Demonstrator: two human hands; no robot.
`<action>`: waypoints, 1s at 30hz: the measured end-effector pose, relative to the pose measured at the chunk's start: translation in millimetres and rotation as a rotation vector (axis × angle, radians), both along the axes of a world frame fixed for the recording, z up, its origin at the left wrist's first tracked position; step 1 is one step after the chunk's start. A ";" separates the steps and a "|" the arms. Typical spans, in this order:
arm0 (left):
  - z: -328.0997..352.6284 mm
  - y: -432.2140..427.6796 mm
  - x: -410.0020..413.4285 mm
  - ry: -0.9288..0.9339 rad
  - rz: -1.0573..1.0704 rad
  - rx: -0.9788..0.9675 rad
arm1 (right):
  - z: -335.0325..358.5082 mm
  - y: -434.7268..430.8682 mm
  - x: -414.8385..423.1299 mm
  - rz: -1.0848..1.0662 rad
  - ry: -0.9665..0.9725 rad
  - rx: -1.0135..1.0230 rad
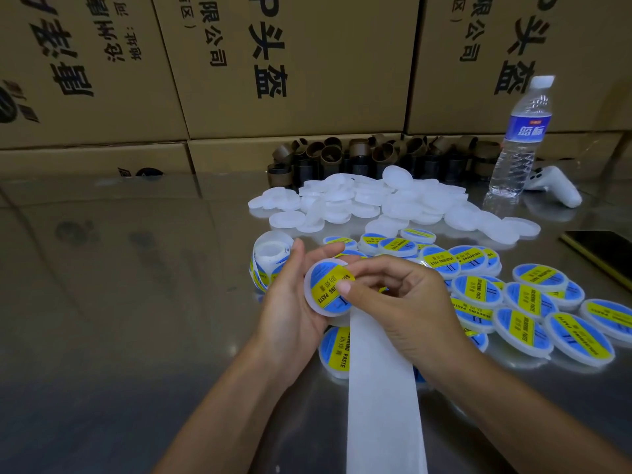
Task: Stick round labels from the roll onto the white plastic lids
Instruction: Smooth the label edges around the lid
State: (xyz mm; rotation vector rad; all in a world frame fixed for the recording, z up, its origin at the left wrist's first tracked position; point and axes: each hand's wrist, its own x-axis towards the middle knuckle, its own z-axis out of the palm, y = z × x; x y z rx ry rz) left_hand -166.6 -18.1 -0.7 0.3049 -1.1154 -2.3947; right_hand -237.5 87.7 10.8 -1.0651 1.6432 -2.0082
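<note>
A white plastic lid (316,304) is being gripped in the left hand (290,299), cupped from behind and tilted toward the camera. A blue and yellow round label (329,284) is being pressed onto its face by the right hand (400,295), whose thumb (343,286) is laid flat on the sticker, the other fingers being curled. The empty backing strip (383,388) is being trailed down between the forearms. The label roll (268,263) is lying just behind the left hand. Labelled lids (533,313) are spread right of the right hand, bare lids (369,200) farther back.
</note>
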 end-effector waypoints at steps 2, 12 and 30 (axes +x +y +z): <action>0.2 0.8 0.1 -0.006 -0.004 -0.010 | 0.1 0.0 0.4 -0.006 -0.011 -0.003; 3.3 6.0 -0.6 -0.021 0.007 -0.047 | -1.5 -0.5 -1.3 -0.053 -0.017 0.029; 3.1 6.8 -1.4 0.011 -0.059 -0.050 | -3.2 -1.7 -3.6 -0.091 -0.020 0.029</action>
